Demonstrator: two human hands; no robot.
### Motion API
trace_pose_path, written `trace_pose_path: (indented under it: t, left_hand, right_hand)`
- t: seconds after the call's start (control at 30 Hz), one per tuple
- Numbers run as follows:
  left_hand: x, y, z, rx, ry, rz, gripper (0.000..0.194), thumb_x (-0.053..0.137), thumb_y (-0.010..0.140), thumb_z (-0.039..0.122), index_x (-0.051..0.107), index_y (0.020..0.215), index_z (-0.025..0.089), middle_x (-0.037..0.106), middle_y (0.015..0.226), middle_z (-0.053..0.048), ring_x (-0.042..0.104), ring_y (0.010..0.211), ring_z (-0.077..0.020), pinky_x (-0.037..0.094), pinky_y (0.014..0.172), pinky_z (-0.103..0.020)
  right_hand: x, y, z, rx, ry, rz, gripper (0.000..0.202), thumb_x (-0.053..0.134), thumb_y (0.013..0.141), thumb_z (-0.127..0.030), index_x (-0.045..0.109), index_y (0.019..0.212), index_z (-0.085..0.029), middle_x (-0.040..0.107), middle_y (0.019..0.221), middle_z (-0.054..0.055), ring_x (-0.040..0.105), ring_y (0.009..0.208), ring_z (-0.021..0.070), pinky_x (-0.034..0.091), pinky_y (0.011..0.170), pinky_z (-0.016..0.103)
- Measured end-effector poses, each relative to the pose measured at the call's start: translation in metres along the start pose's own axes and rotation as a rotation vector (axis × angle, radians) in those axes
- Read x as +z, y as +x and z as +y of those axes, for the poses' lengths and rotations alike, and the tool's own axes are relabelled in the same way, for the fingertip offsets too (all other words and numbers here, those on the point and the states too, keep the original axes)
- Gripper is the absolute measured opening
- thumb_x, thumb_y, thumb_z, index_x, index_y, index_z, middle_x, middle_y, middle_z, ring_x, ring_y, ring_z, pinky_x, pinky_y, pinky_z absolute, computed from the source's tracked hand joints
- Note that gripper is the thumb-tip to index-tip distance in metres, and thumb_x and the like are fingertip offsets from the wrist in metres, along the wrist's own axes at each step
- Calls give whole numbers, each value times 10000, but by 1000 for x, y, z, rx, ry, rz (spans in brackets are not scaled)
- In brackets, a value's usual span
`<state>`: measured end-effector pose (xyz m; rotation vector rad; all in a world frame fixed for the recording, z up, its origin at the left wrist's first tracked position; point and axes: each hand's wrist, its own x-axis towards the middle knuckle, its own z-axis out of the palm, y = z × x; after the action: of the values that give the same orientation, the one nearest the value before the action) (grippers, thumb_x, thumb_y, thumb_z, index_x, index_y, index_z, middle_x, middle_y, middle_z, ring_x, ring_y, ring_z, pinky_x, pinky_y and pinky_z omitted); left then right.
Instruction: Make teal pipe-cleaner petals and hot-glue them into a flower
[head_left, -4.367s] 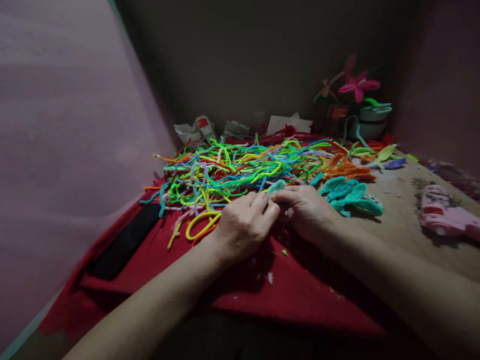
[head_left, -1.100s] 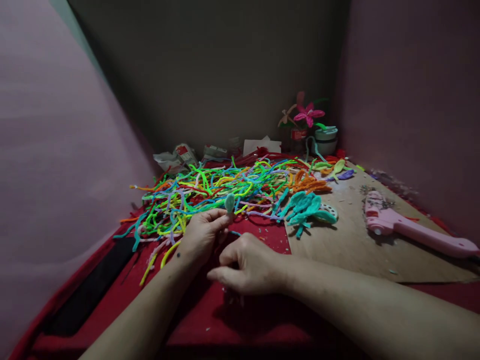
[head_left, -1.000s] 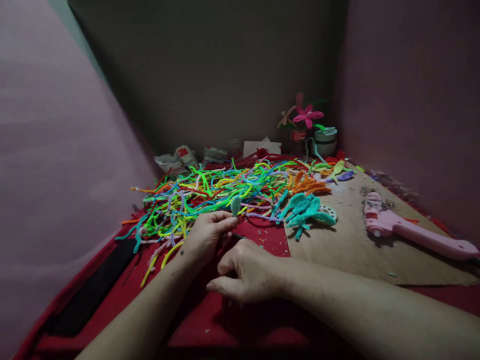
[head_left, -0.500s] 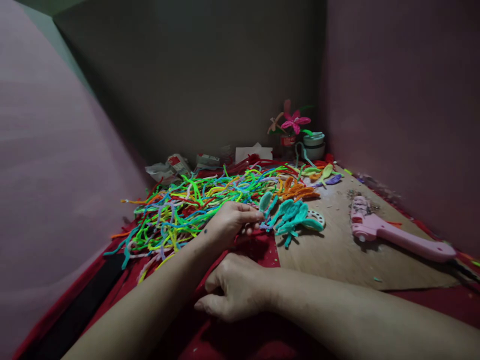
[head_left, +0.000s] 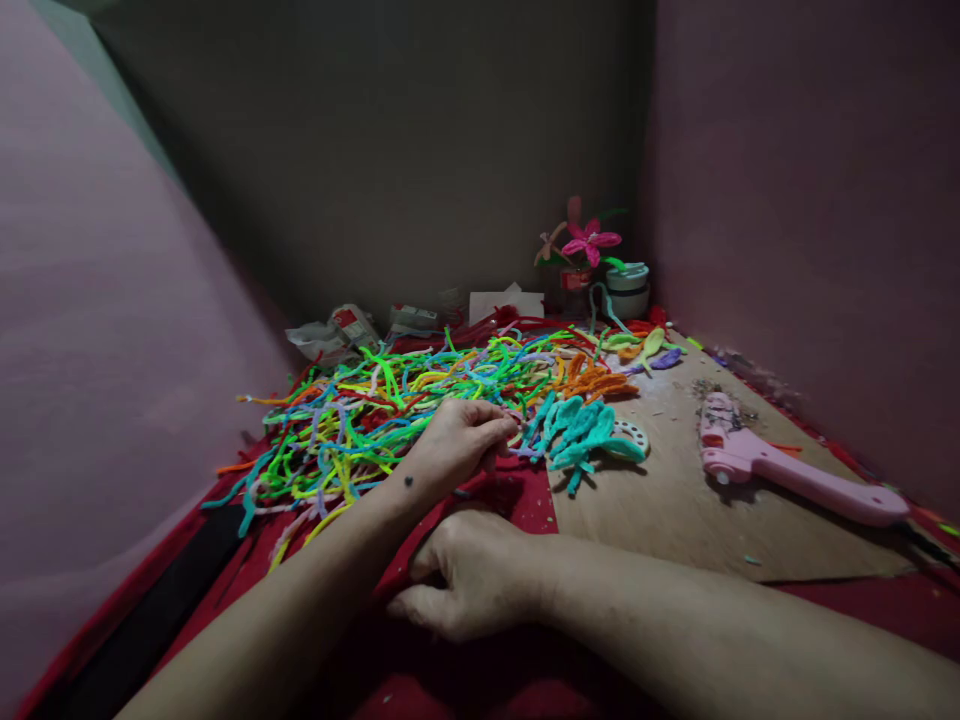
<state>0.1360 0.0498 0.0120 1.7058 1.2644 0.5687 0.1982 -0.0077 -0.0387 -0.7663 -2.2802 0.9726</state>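
Your left hand (head_left: 469,440) is closed, thumb and fingertips drawn together just beside the teal, fuzzy, leaf-shaped loops (head_left: 581,430); whether anything lies between the fingertips cannot be told. Your right hand (head_left: 472,575) is curled into a loose fist nearer to you, above the red cloth (head_left: 529,500) on the table; its palm is hidden, so you cannot tell whether it grips anything.

The teal loops lie heaped at the left edge of the flat, light-brown board (head_left: 660,520), partly over a white disc with dark holes (head_left: 634,433). Behind them are the orange fuzzy loops (head_left: 592,380); farther back lie a yellow-green fuzzy leaf (head_left: 654,345) and a purple one (head_left: 664,359). Beyond your left hand spreads a tangled pile of multicoloured fuzzy stems (head_left: 375,410).

To the right, the pink plastic glue gun (head_left: 802,478) rests on the board. At the back stand a pink fuzzy flower (head_left: 591,242) and a pale lidded pot (head_left: 627,295). A flat black object (head_left: 157,610) lies at the left.
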Motion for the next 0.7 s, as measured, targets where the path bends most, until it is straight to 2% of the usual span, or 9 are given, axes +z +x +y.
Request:
trace_pose_path:
  t: [0.13, 0.2, 0.37, 0.47, 0.53, 0.6, 0.7]
  left_hand:
    - [-19, -23, -15, -48, -44, 76, 213, 578, 701, 319, 585, 625, 121, 423, 404, 51, 324, 337, -34, 215, 353, -164]
    - [-33, -33, -25, -46, -25, 120, 207, 563, 710, 316, 595, 639, 125, 423, 406, 51, 323, 344, -37, 219, 359, -164]
    - [-89, -43, -46, -7, 103, 334, 201, 559, 696, 318, 615, 648, 131, 456, 432, 41, 353, 372, -49, 240, 374, -169]
    - [-123, -39, -57, 12, 190, 459, 177, 570, 668, 303, 628, 656, 136, 492, 449, 33, 374, 384, -59, 258, 386, -176]
    - [-139, -32, -65, 25, 259, 516, 176, 555, 665, 290, 646, 673, 139, 525, 467, 24, 396, 396, -69, 287, 409, -186]
    - [-150, -22, -70, 61, 362, 550, 195, 538, 668, 277, 671, 719, 145, 582, 527, 6, 464, 455, -93, 342, 466, -199]
    - [-156, -3, -72, 141, 517, 548, 228, 521, 674, 254, 690, 789, 153, 662, 703, -26, 571, 654, -144, 411, 609, -219]
  right_hand:
    - [4, -1, 0, -42, -44, 64, 327, 538, 706, -304, 443, 431, -153, 316, 386, -65, 243, 378, 44, 184, 394, 202]
    - [6, -2, 0, -21, -64, 68, 329, 544, 717, -300, 462, 436, -149, 357, 397, -59, 265, 388, 45, 191, 404, 203]
    - [11, -4, 2, -18, -98, 39, 311, 530, 746, -270, 481, 467, -143, 438, 436, -36, 335, 421, 49, 219, 433, 200]
    - [12, -4, 2, -26, -91, 38, 309, 520, 762, -268, 457, 484, -147, 448, 447, -34, 346, 433, 51, 223, 442, 199]
    - [12, -3, 2, -11, -84, 30, 313, 504, 778, -281, 452, 498, -150, 465, 469, -28, 361, 443, 53, 232, 449, 199]
    - [12, -4, 1, 14, -83, 22, 323, 501, 782, -299, 441, 500, -153, 467, 483, -25, 374, 452, 57, 240, 456, 200]
    - [12, -5, 1, 45, -85, 12, 325, 500, 785, -306, 431, 505, -156, 475, 499, -23, 388, 458, 58, 246, 462, 201]
